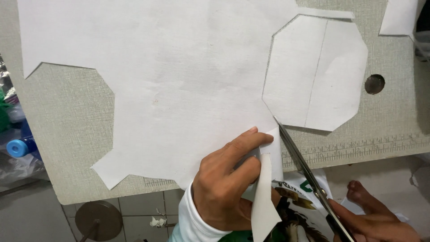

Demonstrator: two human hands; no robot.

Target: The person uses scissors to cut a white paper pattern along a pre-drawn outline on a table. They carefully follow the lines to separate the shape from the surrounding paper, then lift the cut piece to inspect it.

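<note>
A large white paper sheet (179, 89) lies spread over a grey, cloth-textured bench (67, 134), its lower edge hanging past the bench front. The left hand (226, 179), in a white sleeve, pinches that lower edge, its fingers (244, 139) clamped on a folded-up flap of the sheet near the cut line. The right hand (380, 224), low at the right corner, grips the handles of a pair of scissors (304, 166), its fingers closed around them. The blades point up and to the left, and the tip meets the paper where a cut runs around an eight-sided shape (331, 71) with a pencil line down its middle. A round hole (374, 84) sits in the bench just right of that shape. A blue bottle cap (18, 148) shows at the left edge, below bench level.
</note>
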